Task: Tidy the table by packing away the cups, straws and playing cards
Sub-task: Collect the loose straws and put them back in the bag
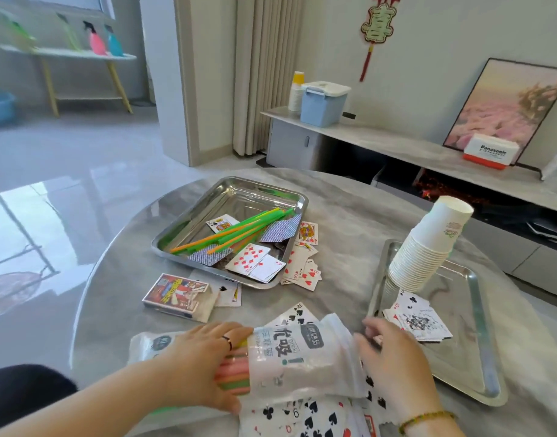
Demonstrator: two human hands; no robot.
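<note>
Head view, near table edge. Grips straw bundle with left hand, bundle partly inside plastic bag. Touches bag's right side with right hand; fingers blurred, can't tell if pinching or flat. Elsewhere: loose straws in steel tray mid-table, cup stack on second tray at right, cards under bag and around both trays, card box left. Risks, judged: may snag straw tips on bag mouth if not held wide; may drag cards underneath off near edge; may scatter bundle if grip slackens.
</note>
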